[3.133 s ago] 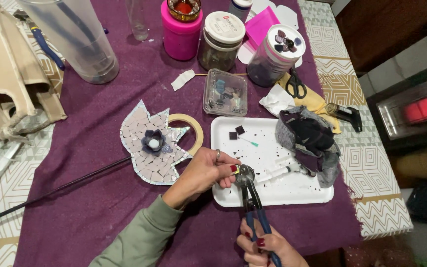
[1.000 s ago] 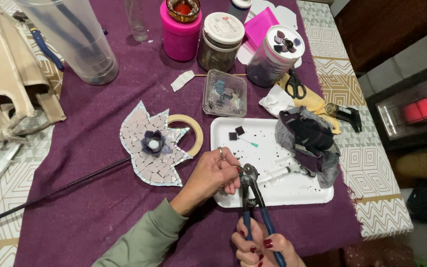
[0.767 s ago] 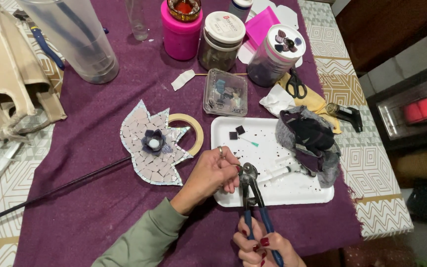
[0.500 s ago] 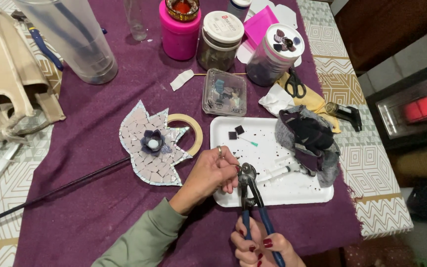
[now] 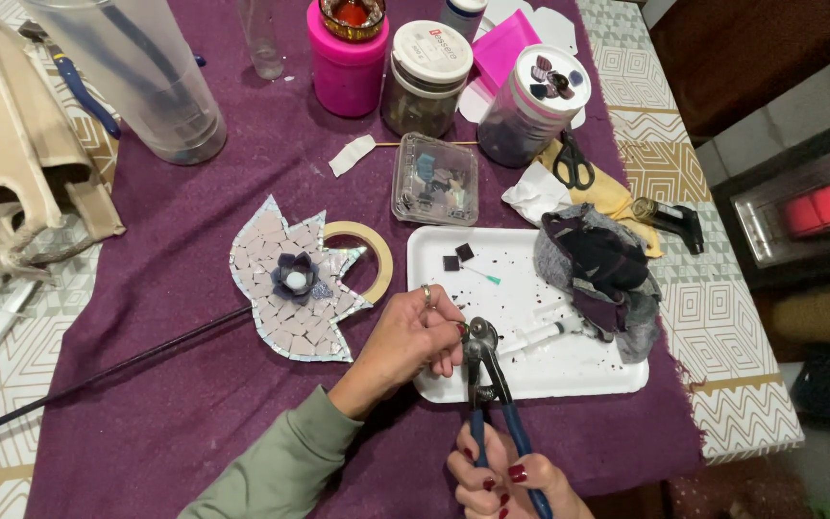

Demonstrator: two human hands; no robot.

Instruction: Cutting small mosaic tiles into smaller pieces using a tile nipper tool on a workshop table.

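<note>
My right hand grips the blue handles of a pair of tile nippers, whose jaws point up over the near edge of a white tray. My left hand pinches a small piece right at the jaws; the piece itself is hidden by my fingers. A ring sits on one left finger. Left of my hand lies a pale mosaic flower shape with a dark flower at its centre, resting partly over a roll of tape. Two small dark tiles lie on the tray.
A crumpled dark cloth and a syringe lie on the tray. Behind stand a clear box of tiles, jars, a pink container, a big clear tumbler, scissors. A black rod crosses the purple cloth.
My left hand has stayed pinched at the nipper jaws, shifting slightly. My right hand has closed a little higher on the handles. Nothing else on the table moved.
</note>
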